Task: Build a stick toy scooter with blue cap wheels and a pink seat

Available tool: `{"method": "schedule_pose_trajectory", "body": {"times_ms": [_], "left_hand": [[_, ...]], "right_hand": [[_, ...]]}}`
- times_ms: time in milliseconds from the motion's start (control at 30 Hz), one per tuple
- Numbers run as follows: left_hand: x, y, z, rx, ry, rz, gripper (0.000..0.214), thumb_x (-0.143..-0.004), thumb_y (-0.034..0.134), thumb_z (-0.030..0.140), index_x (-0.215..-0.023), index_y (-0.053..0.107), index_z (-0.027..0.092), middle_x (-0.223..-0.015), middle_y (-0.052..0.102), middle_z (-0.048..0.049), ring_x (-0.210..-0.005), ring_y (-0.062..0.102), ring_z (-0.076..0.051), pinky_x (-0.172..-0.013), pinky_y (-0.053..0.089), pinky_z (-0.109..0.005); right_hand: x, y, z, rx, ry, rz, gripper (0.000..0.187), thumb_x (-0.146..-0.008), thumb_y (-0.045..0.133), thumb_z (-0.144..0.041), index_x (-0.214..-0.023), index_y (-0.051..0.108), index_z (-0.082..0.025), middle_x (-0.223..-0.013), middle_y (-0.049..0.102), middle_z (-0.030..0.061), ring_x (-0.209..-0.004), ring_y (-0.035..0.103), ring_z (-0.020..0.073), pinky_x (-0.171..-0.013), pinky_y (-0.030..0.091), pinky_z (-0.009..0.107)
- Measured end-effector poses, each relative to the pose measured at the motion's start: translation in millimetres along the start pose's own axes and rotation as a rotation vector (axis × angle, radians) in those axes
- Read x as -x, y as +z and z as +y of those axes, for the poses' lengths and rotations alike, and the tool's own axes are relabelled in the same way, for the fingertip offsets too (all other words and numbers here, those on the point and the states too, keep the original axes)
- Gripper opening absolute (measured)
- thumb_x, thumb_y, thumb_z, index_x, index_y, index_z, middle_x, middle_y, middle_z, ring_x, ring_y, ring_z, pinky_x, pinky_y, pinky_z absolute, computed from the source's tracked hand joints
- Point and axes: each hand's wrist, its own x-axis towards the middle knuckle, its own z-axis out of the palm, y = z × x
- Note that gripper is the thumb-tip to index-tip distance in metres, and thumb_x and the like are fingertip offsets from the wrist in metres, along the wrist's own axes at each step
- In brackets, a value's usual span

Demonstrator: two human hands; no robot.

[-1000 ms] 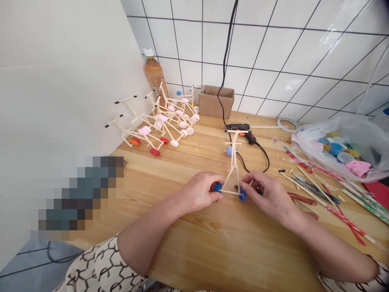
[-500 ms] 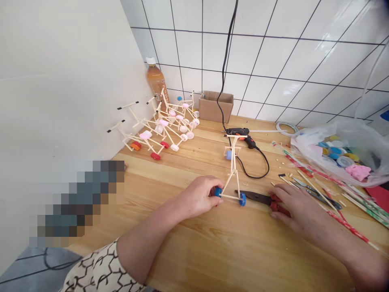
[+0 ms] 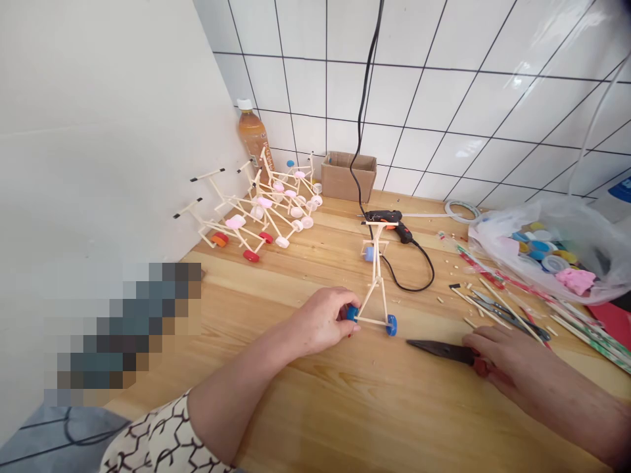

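Observation:
A small tricycle model [image 3: 376,282] made of thin wooden sticks stands upright on the table in front of me, with blue bottle caps as wheels. My left hand [image 3: 323,318] pinches its left rear wheel [image 3: 352,313] between thumb and fingers. The right rear wheel [image 3: 391,325] rests free on the wood. To the right of the model, my right hand [image 3: 497,358] is closed around the red handles of a pair of pliers [image 3: 441,350]. The black jaws point left, apart from the model, and the palm hides most of the handles.
Several similar stick tricycles [image 3: 256,203] stand at the back left beside a drink bottle [image 3: 255,138]. A cardboard box [image 3: 349,176], a corded glue gun [image 3: 387,217] and a tape roll [image 3: 462,210] lie behind. On the right are scissors [image 3: 507,312], sticks and a plastic bag [image 3: 493,226] of caps.
My right hand has moved right and toward me with the pliers, so their tip is away from the model's right wheel. My left hand has kept its hold.

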Motion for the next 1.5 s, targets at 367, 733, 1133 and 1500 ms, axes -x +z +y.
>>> {"method": "schedule_pose_trajectory", "body": {"times_ms": [367, 733, 1133, 1500], "left_hand": [[0, 1.3, -2, 0.008, 0.008, 0.014, 0.017, -0.069, 0.065, 0.020, -0.086, 0.064, 0.017, -0.080, 0.062, -0.0010, -0.069, 0.055, -0.013, -0.063, 0.043, -0.021], [-1, 3.3, -2, -0.017, 0.014, 0.043, 0.017, -0.068, 0.065, 0.020, -0.086, 0.064, 0.018, -0.079, 0.061, -0.0005, -0.068, 0.055, -0.013, -0.064, 0.042, -0.022], [-1, 3.1, -3, -0.011, 0.039, 0.032, 0.017, -0.069, 0.065, 0.018, -0.086, 0.064, 0.017, -0.079, 0.061, -0.0005, -0.068, 0.054, -0.012, -0.063, 0.042, -0.021], [-1, 4.2, -6, -0.022, 0.044, 0.037, 0.018, -0.069, 0.067, 0.020, -0.087, 0.064, 0.018, -0.079, 0.061, -0.0003, -0.069, 0.055, -0.013, -0.063, 0.042, -0.021]], "right_hand": [[-22, -4, -75, -0.060, -0.212, 0.004, 0.020, -0.084, 0.041, -0.011, -0.082, 0.057, -0.022, -0.078, 0.061, 0.0042, -0.069, 0.056, 0.0182, -0.060, 0.042, 0.030], [-30, 9, -91, -0.007, -0.197, 0.141, 0.015, -0.088, 0.040, -0.016, -0.083, 0.054, -0.018, -0.074, 0.059, 0.0068, -0.071, 0.056, 0.0197, -0.064, 0.043, 0.032], [-36, 8, -88, -0.051, -0.223, 0.136, 0.016, -0.085, 0.042, -0.010, -0.098, 0.049, -0.016, -0.085, 0.061, 0.0082, -0.076, 0.057, 0.0204, -0.068, 0.045, 0.034], [-39, 11, -83, -0.083, -0.222, 0.151, 0.016, -0.085, 0.046, -0.011, -0.100, 0.048, -0.015, -0.083, 0.060, 0.0061, -0.077, 0.055, 0.0201, -0.068, 0.045, 0.034]]}}
